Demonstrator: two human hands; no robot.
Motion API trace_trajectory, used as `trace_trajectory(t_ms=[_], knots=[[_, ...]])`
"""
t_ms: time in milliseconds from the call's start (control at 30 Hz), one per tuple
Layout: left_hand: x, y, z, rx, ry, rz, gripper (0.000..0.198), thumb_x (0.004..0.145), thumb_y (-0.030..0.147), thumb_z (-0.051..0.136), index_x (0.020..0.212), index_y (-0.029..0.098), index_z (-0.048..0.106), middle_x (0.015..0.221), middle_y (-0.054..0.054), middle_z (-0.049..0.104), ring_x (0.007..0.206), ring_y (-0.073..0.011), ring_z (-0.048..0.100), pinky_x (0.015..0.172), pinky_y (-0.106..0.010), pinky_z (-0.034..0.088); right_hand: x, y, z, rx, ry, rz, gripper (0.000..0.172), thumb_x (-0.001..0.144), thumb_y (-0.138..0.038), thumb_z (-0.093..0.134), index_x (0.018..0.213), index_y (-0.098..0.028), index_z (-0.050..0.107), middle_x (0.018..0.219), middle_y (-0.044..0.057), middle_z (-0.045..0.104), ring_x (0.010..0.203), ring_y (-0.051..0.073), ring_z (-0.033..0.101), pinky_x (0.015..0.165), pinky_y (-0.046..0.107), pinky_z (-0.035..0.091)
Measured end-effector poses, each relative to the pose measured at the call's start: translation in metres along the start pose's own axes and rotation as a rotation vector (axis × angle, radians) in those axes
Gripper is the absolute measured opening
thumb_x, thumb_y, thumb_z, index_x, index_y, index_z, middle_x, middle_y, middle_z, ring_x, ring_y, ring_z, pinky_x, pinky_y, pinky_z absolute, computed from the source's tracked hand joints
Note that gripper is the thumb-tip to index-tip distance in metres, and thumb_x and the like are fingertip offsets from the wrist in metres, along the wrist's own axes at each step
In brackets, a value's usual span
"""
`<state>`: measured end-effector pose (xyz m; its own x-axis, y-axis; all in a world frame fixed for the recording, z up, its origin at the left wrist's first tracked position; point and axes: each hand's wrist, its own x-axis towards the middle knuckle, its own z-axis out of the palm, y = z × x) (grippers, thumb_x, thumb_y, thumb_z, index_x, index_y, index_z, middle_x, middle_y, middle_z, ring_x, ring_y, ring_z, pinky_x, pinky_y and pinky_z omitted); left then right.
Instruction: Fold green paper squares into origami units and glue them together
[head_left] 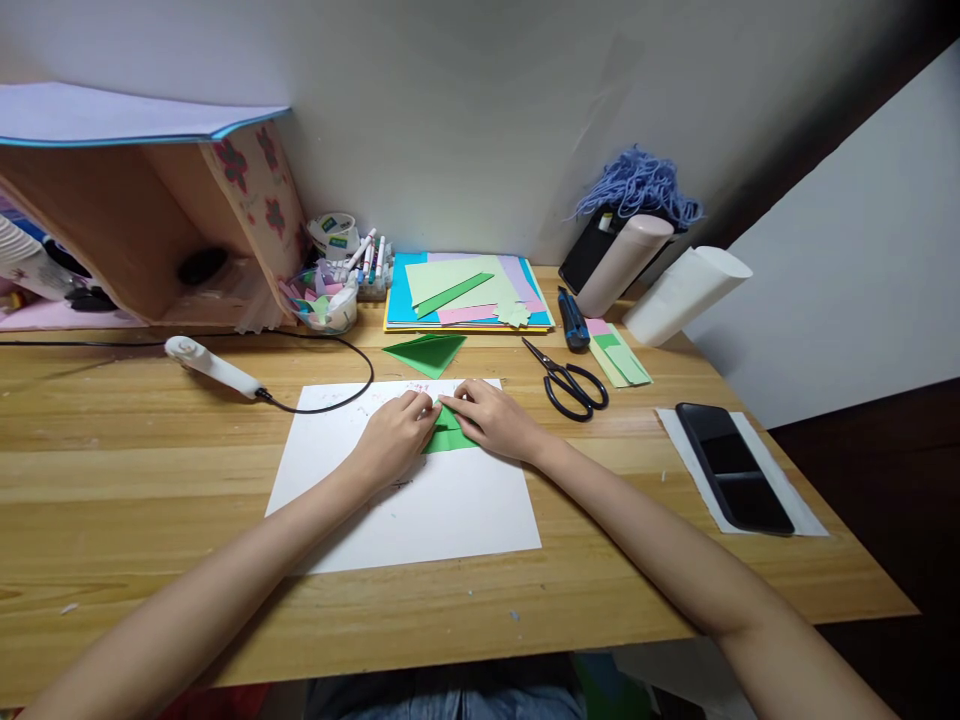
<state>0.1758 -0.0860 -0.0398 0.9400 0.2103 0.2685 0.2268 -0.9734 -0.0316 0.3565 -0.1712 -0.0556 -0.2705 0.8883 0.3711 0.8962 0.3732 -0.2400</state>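
A piece of green paper, partly folded, lies on a white sheet in front of me. My left hand has its fingers closed on the paper's left side, near the top. From the right, my right hand presses its fingers on the paper's upper right part. The fingertips of both hands almost meet and cover some of the folds. Just beyond the white sheet rests a second green paper, folded into a triangle.
Black-handled scissors and a utility knife lie to the right, beyond my hand. A phone rests farther right. Coloured paper sheets are stacked at the back. At left, a white corded tool trails a black cable.
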Motion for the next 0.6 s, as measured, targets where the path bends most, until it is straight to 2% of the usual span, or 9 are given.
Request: trace_trajectory(t_ms=[200, 333, 433, 600], knots=[[-0.002, 0.015, -0.003, 0.049, 0.015, -0.050, 0.025, 0.087, 0.026, 0.041, 0.100, 0.010, 0.057, 0.087, -0.010, 0.058, 0.085, -0.0229, 0.052, 0.067, -0.035, 0.043, 0.000, -0.001, -0.001, -0.018, -0.007, 0.003, 0.030, 0.089, -0.019, 0.038, 0.114, -0.015, 0.055, 0.092, 0.011, 0.053, 0.085, 0.020, 0.047, 0.073, 0.033, 0.042], [-0.004, 0.019, -0.004, 0.022, 0.050, -0.030, 0.024, 0.088, 0.024, 0.040, 0.099, 0.011, 0.057, 0.085, -0.008, 0.060, 0.083, -0.0205, 0.054, 0.072, -0.034, 0.044, 0.000, -0.001, -0.002, -0.018, -0.009, 0.003, 0.031, 0.089, -0.020, 0.038, 0.115, -0.015, 0.054, 0.092, 0.011, 0.054, 0.085, 0.020, 0.048, 0.074, 0.033, 0.042], [-0.005, 0.019, -0.003, -0.015, 0.060, -0.036, 0.023, 0.088, 0.022, 0.039, 0.096, 0.013, 0.058, 0.084, -0.007, 0.061, 0.081, -0.0194, 0.055, 0.069, -0.032, 0.044, 0.000, 0.000, -0.001, -0.010, 0.001, -0.001, 0.031, 0.089, -0.021, 0.039, 0.116, -0.015, 0.053, 0.093, 0.011, 0.054, 0.085, 0.020, 0.048, 0.075, 0.034, 0.043], [-0.004, 0.018, -0.005, 0.004, 0.097, 0.022, 0.026, 0.088, 0.022, 0.038, 0.098, 0.010, 0.059, 0.086, -0.010, 0.064, 0.083, -0.0209, 0.056, 0.073, -0.035, 0.045, 0.000, 0.001, 0.001, -0.002, 0.010, -0.004, 0.031, 0.089, -0.020, 0.040, 0.117, -0.017, 0.053, 0.093, 0.011, 0.054, 0.085, 0.020, 0.048, 0.074, 0.034, 0.042]])
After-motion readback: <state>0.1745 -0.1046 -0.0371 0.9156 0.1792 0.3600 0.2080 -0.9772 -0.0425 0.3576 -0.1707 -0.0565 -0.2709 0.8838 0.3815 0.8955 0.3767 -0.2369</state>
